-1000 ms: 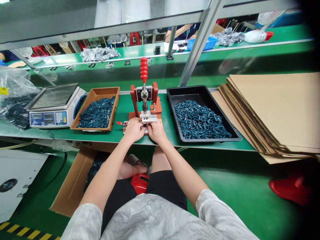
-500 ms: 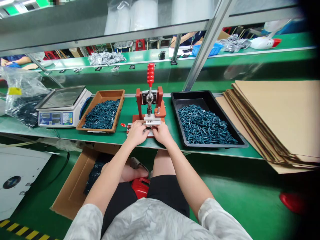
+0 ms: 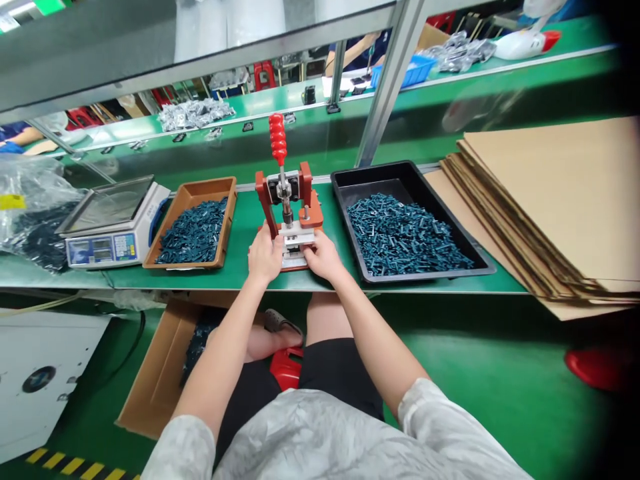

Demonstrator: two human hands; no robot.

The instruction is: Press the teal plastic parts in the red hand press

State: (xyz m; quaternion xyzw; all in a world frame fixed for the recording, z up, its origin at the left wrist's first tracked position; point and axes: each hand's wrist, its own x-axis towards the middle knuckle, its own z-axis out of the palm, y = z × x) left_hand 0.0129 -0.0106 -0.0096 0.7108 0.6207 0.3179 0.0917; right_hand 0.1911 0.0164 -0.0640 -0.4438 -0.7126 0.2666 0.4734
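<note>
Along the long green workbench (image 3: 233, 280), a deep black plastic tray (image 3: 383, 181) lies to the right and a smaller orange-brown plastic tray (image 3: 209, 189) to the left, with the red-brown metal hand press (image 3: 287, 190) standing between them. The left hand (image 3: 265, 254) rests against the press's left side and the right hand (image 3: 321, 255) at its right, fingers bent, though whether either grips a part cannot be told. Good work here probably means seating any piece squarely below the silver metal block (image 3: 296, 234), fingertips clear before the ribbed red handle (image 3: 278, 139) moves.
</note>
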